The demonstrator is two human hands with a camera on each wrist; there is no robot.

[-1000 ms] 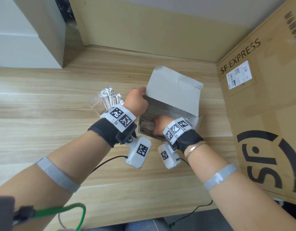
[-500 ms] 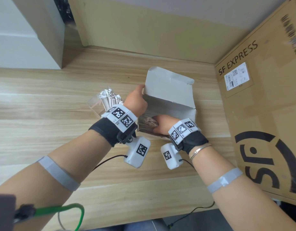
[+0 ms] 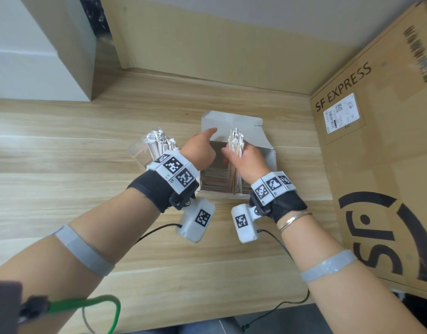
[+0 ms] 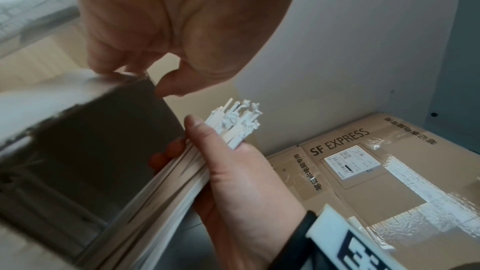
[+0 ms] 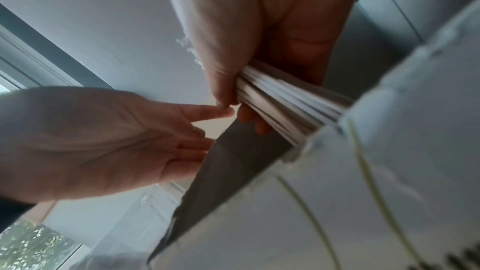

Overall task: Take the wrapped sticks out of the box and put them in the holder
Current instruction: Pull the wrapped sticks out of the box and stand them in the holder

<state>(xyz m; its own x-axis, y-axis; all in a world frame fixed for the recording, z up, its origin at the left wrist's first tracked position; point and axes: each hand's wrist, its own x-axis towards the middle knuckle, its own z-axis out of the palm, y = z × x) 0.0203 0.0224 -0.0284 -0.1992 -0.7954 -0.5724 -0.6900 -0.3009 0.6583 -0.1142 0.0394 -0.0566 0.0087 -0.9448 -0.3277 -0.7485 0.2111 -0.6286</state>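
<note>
Spreading beneath both forearms, a light wooden table (image 3: pixel 63 165) was seen, and just to the right of the right hand a large brown carton (image 3: pixel 381 165) printed SF EXPRESS was stood on it. Between the two hands an open grey box (image 3: pixel 265 150) was set on the table, its lid flap turned up on the far side of the hands; more sticks were packed inside it, below the right hand. Just to the left of the left hand, and partly hidden by that wrist, a clear holder (image 3: pixel 137 153) was placed, already filled with wrapped sticks whose crumpled white tips were shown above its rim. The left hand (image 3: pixel 200 150) was kept against the left wall of the box, fingers curled over its top edge and thumb extended toward the flap, so that the box was held. The right hand (image 3: pixel 246 160) was clenched around a bundle of wrapped sticks (image 3: pixel 235 143), which was raised partly out of the box, white twisted ends pointed up above the fingers (image 4: pixel 197 134).
</note>
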